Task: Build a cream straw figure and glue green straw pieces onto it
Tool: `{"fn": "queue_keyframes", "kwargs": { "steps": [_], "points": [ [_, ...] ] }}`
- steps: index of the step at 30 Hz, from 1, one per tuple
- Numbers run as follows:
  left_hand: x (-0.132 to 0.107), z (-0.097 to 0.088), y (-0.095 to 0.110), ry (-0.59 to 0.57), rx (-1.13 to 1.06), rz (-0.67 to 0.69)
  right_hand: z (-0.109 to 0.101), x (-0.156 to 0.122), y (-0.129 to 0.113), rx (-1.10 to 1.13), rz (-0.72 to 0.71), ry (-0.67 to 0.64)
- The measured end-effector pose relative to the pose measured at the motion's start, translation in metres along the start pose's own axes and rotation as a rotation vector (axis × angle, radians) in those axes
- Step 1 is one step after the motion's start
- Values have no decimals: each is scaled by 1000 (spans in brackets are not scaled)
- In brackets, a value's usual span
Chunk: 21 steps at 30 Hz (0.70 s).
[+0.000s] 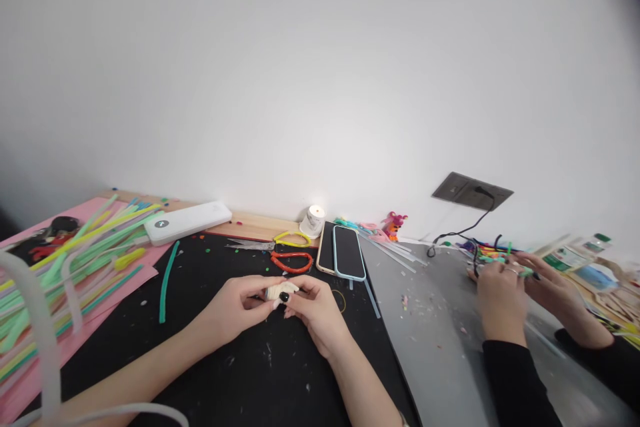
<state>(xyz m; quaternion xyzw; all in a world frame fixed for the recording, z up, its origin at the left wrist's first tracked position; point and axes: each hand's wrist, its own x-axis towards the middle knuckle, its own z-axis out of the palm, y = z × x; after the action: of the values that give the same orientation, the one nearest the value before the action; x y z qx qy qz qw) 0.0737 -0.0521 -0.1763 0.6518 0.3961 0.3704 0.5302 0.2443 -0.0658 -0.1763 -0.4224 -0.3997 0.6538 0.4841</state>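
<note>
My left hand (pixel 235 310) and my right hand (pixel 313 310) meet over the black mat (pixel 225 373), both pinching a small cream-coloured piece (pixel 277 291) between the fingertips. A black bead-like dot (pixel 284 297) sits on that piece at my right fingertips. Just beyond my hands lie a red pipe-cleaner loop (pixel 291 261) and a yellow loop (pixel 293 238).
A pile of coloured pipe cleaners (pixel 65 260) lies on pink paper at left, with a white power bank (pixel 187 221) and a loose green stem (pixel 167 280). Two phones (pixel 343 250) and a candle (pixel 313 220) sit behind. At right, another person's hands (pixel 520 290) work over a grey mat (pixel 435 320).
</note>
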Motion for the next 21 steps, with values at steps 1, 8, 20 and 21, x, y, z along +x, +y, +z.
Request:
{"fn": "queue_keyframes", "kwargs": {
  "steps": [1, 8, 20, 21],
  "points": [
    [0, 0, 0, 2, 8, 4, 0, 0, 0, 1, -4, -4],
    [-1, 0, 0, 9, 67, 0, -4, 0, 2, 35, -10, -36],
    [-2, -1, 2, -10, 116, 32, -2, 0, 3, -2, -16, 0],
    [-1, -1, 2, -17, 111, 32, -2, 1, 4, -1, -19, 5]
  ]
}}
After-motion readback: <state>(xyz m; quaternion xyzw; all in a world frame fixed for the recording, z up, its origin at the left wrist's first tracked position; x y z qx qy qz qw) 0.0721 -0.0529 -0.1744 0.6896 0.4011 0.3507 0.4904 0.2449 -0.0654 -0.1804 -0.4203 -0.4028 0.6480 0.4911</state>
